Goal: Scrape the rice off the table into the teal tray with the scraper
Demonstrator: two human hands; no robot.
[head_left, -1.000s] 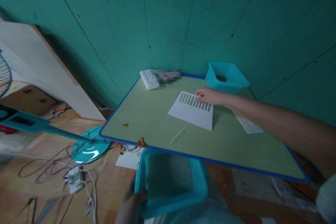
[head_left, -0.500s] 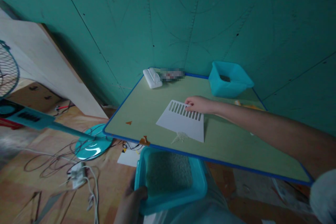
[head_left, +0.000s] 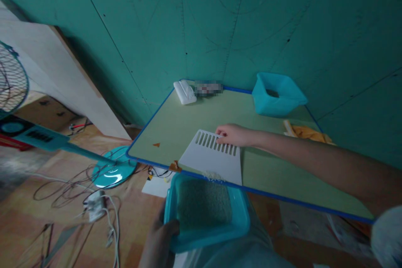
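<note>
My right hand [head_left: 231, 135] grips the slotted end of a flat white plastic scraper [head_left: 210, 159], which lies on the pale green tabletop with its wide edge toward me. A small heap of whitish grains [head_left: 214, 176] sits against that edge, at the table's near rim. Below the rim, my left hand [head_left: 165, 234] holds a turquoise plastic bin [head_left: 245, 226] by its left side, thumb over the lip. Greyish grains [head_left: 204, 202] cover its bottom; I cannot tell what kind they are.
The blue-edged table [head_left: 266, 163] stands against a green wall. On it are another turquoise bin [head_left: 273, 102], an orange cloth [head_left: 309, 133], a white plastic case [head_left: 185, 92] and a blurred packet [head_left: 208, 88]. A fan's base [head_left: 113, 169], a power strip [head_left: 95, 206] and cables occupy the floor at left.
My right hand has drawn the scraper toward me, and the grains have moved from the tabletop to its near edge. My left hand still holds the bin under that edge.
</note>
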